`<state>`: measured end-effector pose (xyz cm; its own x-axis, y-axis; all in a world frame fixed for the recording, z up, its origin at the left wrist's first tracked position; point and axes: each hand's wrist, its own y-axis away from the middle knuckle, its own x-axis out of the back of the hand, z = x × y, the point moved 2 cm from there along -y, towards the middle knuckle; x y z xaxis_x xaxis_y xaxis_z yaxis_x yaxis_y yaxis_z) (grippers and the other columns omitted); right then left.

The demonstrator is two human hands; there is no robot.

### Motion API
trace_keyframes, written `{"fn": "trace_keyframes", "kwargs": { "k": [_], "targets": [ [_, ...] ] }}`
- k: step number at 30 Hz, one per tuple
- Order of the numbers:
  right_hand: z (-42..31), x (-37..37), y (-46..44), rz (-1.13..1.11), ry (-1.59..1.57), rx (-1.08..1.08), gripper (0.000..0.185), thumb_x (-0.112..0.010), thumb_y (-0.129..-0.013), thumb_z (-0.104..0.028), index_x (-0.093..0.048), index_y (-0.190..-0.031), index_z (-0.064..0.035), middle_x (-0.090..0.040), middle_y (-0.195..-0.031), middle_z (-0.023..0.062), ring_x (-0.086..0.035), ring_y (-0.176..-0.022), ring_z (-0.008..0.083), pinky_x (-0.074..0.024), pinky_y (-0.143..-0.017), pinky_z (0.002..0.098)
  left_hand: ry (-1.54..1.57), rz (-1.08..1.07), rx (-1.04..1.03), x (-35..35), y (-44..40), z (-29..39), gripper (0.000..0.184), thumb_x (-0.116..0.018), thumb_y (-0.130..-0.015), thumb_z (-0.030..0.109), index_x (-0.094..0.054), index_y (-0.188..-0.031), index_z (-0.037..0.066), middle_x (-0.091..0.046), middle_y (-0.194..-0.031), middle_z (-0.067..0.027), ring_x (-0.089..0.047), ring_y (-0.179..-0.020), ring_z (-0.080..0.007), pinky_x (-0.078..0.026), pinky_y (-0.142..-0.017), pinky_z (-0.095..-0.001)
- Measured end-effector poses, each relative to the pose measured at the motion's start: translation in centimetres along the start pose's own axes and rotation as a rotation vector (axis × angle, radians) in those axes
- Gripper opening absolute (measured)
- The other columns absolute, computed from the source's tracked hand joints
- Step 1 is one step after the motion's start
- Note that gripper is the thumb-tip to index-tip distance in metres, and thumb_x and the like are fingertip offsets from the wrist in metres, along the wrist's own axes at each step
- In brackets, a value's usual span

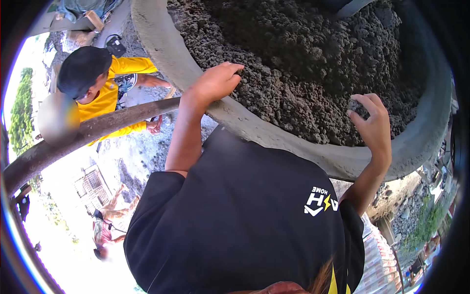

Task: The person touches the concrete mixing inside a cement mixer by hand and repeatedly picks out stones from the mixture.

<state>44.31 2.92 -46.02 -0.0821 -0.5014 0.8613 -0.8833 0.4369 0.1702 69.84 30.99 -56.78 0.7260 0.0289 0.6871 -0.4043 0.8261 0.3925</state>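
Note:
A wide round mixer drum [164, 36] with a grey, cement-coated rim holds dark, crumbly mortar mix [289, 83]. My left hand [218, 82] lies over the near rim at the left, its fingers stretched toward the mix and apart from one another, with nothing in them. Farther right, my right hand [373, 120] is above the mix just inside the rim. Its thumb and fingers are bent around a small grey lump [354, 105] of the mix. Part of a metal blade or bar [353, 7] shows inside the drum at the top.
A person in a yellow shirt and dark cap [85, 68] is close by on the left. A thick curved pipe [98, 128] runs from the drum past that person. Another person [104, 230] is at lower left. Rubble [406, 210] lies at right.

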Motion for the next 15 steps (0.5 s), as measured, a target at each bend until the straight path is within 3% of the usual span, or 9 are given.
{"fn": "trace_keyframes", "kwargs": {
  "k": [15],
  "targets": [
    [0.26, -0.17, -0.16, -0.012, -0.002, -0.008, 0.032, -0.071, -0.075, -0.007, -0.068, -0.107, -0.005, -0.061, -0.098, 0.0112, -0.062, -0.09, 0.0311, -0.0479, -0.081, 0.0368, 0.039, -0.023, 0.029, 0.56, 0.01, 0.37, 0.043, -0.043, -0.093, 0.017, -0.055, -0.132, 0.002, -0.057, -0.131, -0.0222, -0.052, -0.124, -0.0366, -0.04, -0.106, -0.04]
  ]
}}
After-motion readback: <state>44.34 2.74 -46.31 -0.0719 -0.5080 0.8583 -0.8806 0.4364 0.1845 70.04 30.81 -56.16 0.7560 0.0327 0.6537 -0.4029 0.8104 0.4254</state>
